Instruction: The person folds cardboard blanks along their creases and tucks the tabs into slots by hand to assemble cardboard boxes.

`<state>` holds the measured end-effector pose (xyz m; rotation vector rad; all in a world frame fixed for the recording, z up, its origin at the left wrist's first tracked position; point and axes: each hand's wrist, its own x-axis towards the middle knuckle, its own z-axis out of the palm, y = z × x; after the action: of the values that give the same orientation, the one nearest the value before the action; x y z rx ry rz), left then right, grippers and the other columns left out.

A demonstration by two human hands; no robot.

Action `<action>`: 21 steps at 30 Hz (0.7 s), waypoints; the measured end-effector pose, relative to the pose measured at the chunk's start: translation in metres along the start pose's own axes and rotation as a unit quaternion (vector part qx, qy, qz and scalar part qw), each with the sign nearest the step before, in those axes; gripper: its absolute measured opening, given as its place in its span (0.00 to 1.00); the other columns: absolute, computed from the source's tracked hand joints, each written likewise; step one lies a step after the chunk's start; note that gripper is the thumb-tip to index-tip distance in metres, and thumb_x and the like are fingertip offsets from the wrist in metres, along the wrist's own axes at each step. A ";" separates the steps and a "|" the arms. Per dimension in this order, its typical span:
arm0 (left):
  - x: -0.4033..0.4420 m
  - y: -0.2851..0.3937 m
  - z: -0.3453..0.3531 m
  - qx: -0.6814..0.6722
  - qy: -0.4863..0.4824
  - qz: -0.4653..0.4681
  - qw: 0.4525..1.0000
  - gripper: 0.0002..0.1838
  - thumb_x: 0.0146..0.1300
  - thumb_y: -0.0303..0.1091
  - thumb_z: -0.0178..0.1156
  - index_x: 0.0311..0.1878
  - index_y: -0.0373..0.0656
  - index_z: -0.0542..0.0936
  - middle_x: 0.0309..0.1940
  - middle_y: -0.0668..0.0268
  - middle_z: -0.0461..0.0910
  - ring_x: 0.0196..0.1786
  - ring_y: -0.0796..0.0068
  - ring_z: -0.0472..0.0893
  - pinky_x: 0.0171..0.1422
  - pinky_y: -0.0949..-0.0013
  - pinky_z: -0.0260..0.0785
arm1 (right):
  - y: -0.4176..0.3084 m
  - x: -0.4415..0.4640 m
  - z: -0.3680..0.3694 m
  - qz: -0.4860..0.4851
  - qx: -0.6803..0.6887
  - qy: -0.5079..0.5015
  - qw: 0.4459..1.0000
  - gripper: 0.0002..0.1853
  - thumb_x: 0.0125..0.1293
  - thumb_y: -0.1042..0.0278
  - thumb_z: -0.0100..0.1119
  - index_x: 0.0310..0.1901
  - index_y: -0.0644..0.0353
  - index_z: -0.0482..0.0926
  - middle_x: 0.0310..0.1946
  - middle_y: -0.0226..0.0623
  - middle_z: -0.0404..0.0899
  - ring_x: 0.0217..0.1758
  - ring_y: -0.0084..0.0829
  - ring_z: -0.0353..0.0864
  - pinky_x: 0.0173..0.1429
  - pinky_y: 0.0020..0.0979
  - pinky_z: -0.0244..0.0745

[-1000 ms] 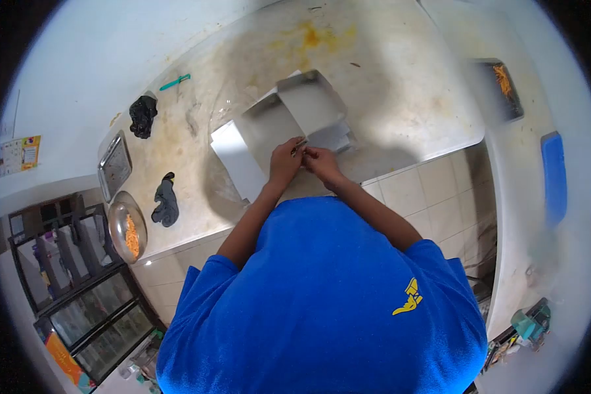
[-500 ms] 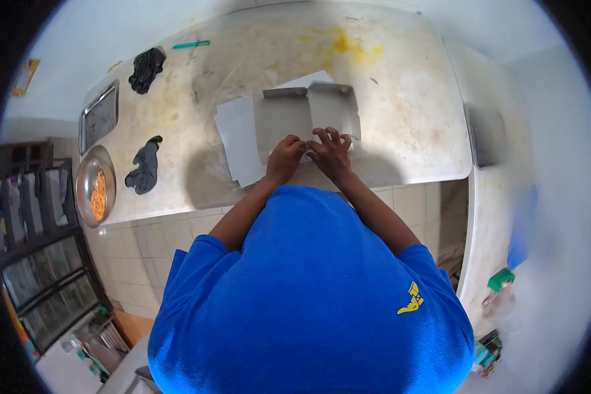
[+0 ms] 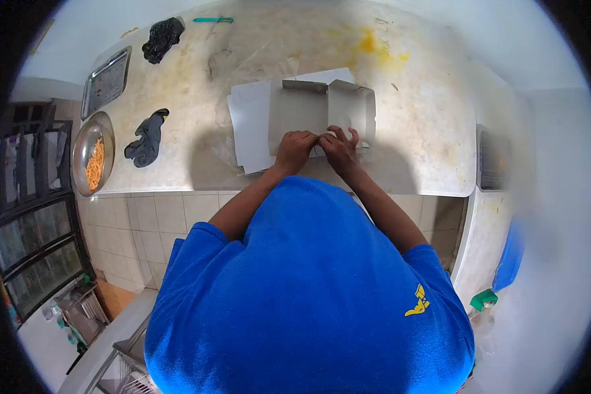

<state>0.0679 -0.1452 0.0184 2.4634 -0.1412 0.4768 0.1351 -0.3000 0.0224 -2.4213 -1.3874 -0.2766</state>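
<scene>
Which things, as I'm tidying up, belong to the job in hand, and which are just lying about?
Job: cardboard box; probably white sheets under it.
Apparently lying about: black plastic bundle; dark cloth; teal tool; metal tray; bowl of orange food.

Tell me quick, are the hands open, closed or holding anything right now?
Left hand: curled at the near edge of the cardboard box; whether it grips cannot be told.
Right hand: some fingers raised; whether it pinches the box cannot be told.

Blue shirt [image 3: 302, 282] (yellow emblem [image 3: 417, 305])
</scene>
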 end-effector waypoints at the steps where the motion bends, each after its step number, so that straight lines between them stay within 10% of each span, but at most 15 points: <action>1: -0.002 -0.003 0.001 0.006 -0.036 -0.016 0.999 0.03 0.52 0.29 0.58 0.31 0.43 0.78 0.30 0.65 0.79 0.35 0.63 0.78 0.39 0.60 0.67 | -0.002 0.000 0.001 -0.003 -0.007 0.003 1.000 0.07 0.53 0.72 0.54 0.34 0.47 0.76 0.31 0.22 0.77 0.53 0.27 0.71 0.64 0.50 0.42; 9: -0.006 -0.008 -0.075 0.158 -0.146 -0.162 0.963 0.19 0.45 0.34 0.69 0.43 0.48 0.79 0.51 0.66 0.75 0.55 0.63 0.73 0.59 0.58 0.65 | -0.001 0.009 -0.007 0.025 -0.001 -0.048 0.999 0.11 0.54 0.73 0.54 0.40 0.47 0.73 0.26 0.23 0.76 0.47 0.26 0.71 0.62 0.45 0.41; 15: -0.051 -0.041 -0.082 0.025 -0.148 -0.121 0.981 0.23 0.45 0.31 0.69 0.48 0.46 0.77 0.57 0.61 0.69 0.58 0.58 0.70 0.58 0.60 0.69 | -0.002 0.021 -0.012 -0.008 -0.026 -0.127 0.992 0.11 0.55 0.74 0.53 0.40 0.47 0.74 0.26 0.25 0.75 0.47 0.27 0.71 0.63 0.50 0.39; 18: -0.068 -0.039 -0.064 -0.130 0.014 -0.224 0.966 0.19 0.50 0.30 0.67 0.48 0.42 0.77 0.52 0.59 0.72 0.53 0.62 0.75 0.53 0.64 0.73 | -0.017 0.031 -0.017 -0.032 -0.020 -0.121 0.992 0.09 0.55 0.73 0.53 0.38 0.48 0.76 0.27 0.27 0.76 0.48 0.29 0.72 0.63 0.52 0.45; 21: -0.078 -0.047 -0.045 -0.348 0.023 -0.417 0.840 0.15 0.56 0.29 0.62 0.46 0.38 0.75 0.45 0.56 0.76 0.45 0.66 0.79 0.48 0.67 0.76 | -0.031 0.049 -0.013 -0.034 0.036 -0.171 0.984 0.08 0.55 0.72 0.54 0.37 0.50 0.79 0.29 0.29 0.78 0.46 0.33 0.75 0.56 0.47 0.61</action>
<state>-0.0080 -0.0816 -0.0033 1.5686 0.6513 0.0582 0.1336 -0.2514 0.0561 -2.4466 -1.5901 0.1815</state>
